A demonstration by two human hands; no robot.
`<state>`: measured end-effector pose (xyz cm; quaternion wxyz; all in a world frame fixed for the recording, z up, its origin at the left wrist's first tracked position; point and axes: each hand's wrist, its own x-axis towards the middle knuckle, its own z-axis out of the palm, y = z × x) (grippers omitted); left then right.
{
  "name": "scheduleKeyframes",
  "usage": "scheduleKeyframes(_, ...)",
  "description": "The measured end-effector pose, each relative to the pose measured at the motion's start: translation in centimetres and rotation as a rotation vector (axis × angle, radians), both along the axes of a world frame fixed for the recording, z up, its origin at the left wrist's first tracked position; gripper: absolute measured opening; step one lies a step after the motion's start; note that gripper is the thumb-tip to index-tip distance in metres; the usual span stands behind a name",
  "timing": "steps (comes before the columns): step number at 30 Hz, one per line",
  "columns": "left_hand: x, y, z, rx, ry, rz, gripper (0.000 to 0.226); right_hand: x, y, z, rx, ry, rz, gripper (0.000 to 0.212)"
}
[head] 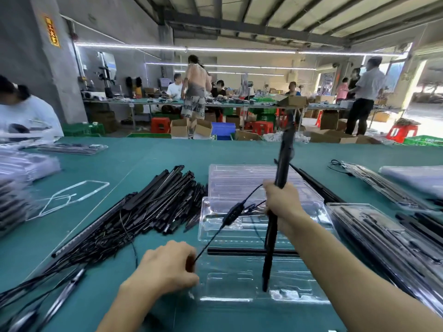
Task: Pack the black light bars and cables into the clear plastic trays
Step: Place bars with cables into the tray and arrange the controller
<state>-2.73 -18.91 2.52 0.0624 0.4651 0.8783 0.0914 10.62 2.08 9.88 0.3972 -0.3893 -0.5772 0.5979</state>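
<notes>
My right hand [281, 204] grips a bundle of black light bars [282, 164] held nearly upright above a clear plastic tray [299, 279]. One black bar [239, 250] lies across that tray. My left hand [167, 267] pinches a black cable [211, 238] that runs up through an inline controller [232, 213] to the held bars. A big heap of black light bars and cables [153, 207] lies on the green table to the left. A stack of empty clear trays [239, 180] sits behind the open one.
Packed trays [383, 236] are stacked at the right, with more of them [374, 180] further back. Stacks of plastic [14, 188] stand at the left beside a seated person in white [26, 118]. Other people work at tables beyond the green table [155, 154].
</notes>
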Motion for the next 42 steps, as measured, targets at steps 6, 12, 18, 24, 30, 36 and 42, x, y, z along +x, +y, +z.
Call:
scheduleKeyframes(6,-1.6,0.4,0.9,0.164,0.320,0.246,0.047,4.3,3.7,2.7,-0.200,0.282,0.000,0.022)
scheduleKeyframes(12,-3.6,1.0,4.5,0.163,0.226,0.378,0.035,6.0,5.0,4.4,-0.202,0.389,-0.082,0.017)
scheduleKeyframes(18,-2.9,1.5,5.4,0.322,0.383,0.356,0.054,7.4,4.9,3.7,-0.111,0.116,0.050,0.022)
scheduleKeyframes(24,0.0,3.9,4.6,0.622,0.483,0.119,0.049,4.8,-0.6,1.4,-0.018,-0.276,0.549,0.033)
scheduleKeyframes(30,2.1,5.4,3.3,0.672,0.583,-0.130,0.019,1.6,-5.0,-0.5,0.291,-0.263,0.761,0.037)
scheduleKeyframes(36,1.6,5.1,1.4,0.846,0.594,-0.307,0.041,1.1,-5.5,-0.6,0.040,-0.308,0.780,0.043)
scheduleKeyframes(42,2.0,4.9,-1.0,0.584,0.504,-0.331,0.064,1.2,-4.4,-0.7,0.126,-0.343,0.666,0.022)
